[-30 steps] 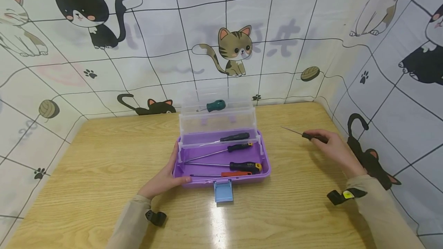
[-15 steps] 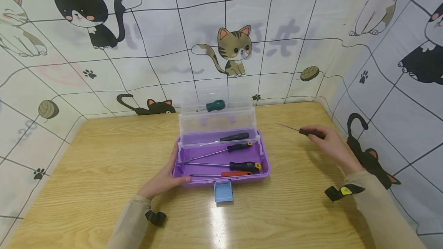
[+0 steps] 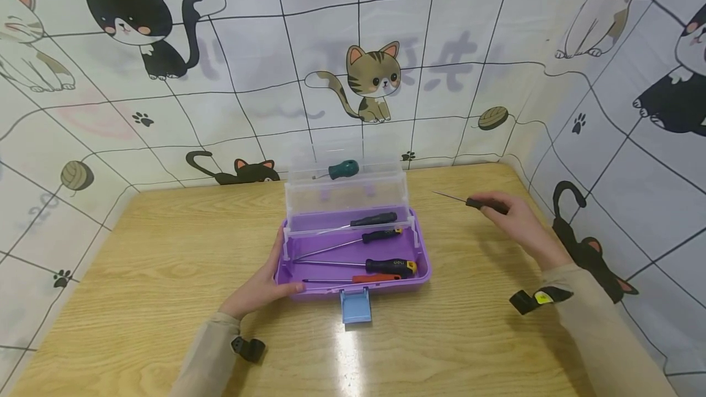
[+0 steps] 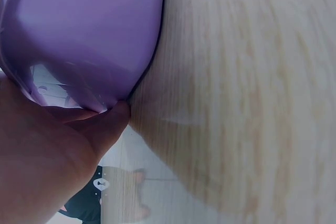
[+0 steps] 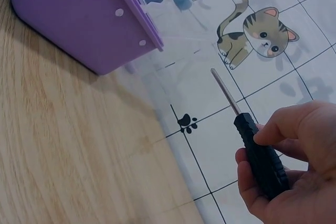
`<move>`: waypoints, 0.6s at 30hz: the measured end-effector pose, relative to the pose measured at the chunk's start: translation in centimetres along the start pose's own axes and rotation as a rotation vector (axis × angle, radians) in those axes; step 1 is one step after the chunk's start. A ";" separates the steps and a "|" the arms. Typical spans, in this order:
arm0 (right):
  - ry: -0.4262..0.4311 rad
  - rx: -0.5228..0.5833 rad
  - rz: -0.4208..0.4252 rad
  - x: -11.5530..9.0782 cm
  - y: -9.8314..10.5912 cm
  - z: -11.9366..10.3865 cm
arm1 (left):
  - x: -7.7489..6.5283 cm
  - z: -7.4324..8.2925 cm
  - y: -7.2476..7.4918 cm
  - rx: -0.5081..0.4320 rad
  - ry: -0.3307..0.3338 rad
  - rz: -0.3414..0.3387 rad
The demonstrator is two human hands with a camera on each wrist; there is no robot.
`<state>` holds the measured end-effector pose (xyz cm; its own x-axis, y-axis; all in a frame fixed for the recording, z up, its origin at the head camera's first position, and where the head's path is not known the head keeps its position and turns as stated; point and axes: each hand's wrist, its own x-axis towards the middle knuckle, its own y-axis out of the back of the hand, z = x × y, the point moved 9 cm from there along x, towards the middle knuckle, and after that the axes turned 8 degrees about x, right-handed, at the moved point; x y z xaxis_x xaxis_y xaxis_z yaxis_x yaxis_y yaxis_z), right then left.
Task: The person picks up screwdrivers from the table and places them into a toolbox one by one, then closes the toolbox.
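Note:
In the head view a purple toolbox [image 3: 353, 290] stands on the table with its clear lid [image 3: 346, 198] tipped back. Inside lie several screwdrivers, among them a red-handled screwdriver [image 3: 376, 277] at the front and a thick black-and-yellow screwdriver [image 3: 390, 266] behind it. A short green screwdriver [image 3: 344, 168] rests in the lid's compartment. My left hand [image 3: 263, 290] grips the box's left end, thumb at the front rim. To the right of the box, my right hand [image 3: 515, 220] holds a black-handled screwdriver [image 5: 257, 156] by its handle, the thin shaft pointing left toward the box.
A blue latch [image 3: 356, 306] hangs down at the box's front. The wooden table [image 3: 182, 262] meets a cat-print covering [image 3: 248, 109] at the back and on the right side. Each wrist wears a small black camera, such as the left camera [image 3: 249, 348].
My right hand has moved left and slightly farther back with the black-handled screwdriver, bringing its tip closer to the box. The left hand and the toolbox have stayed in place.

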<state>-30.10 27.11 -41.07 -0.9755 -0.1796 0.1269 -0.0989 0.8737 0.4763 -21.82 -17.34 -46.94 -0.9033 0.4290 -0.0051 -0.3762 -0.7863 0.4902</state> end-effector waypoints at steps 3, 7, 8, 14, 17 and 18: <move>0.007 0.007 -0.009 0.1 -0.3 -0.6 | 0.0 0.0 0.0 -0.007 -0.011 0.003; 0.014 0.012 -0.021 0.3 -0.6 -1.3 | 0.0 0.0 0.0 -0.018 -0.017 0.004; 0.013 0.018 -0.026 0.3 -0.8 -1.5 | 0.0 0.0 0.0 -0.021 -0.017 0.004; 0.011 0.050 -0.039 0.6 -1.5 -1.9 | 0.0 0.0 0.0 -0.015 -0.017 0.003; 0.021 0.057 -0.040 0.9 -1.8 -2.1 | 0.0 0.0 0.0 -0.004 -0.020 0.005; 0.025 0.063 -0.040 0.9 -1.9 -2.2 | 0.1 0.0 0.0 -0.003 -0.021 0.004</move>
<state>-30.40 24.27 -39.97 -0.9654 -0.2256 0.1306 -0.1509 0.8921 0.4260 -21.85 -17.28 -46.94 -0.9005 0.4346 0.0149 -0.3730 -0.7896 0.4872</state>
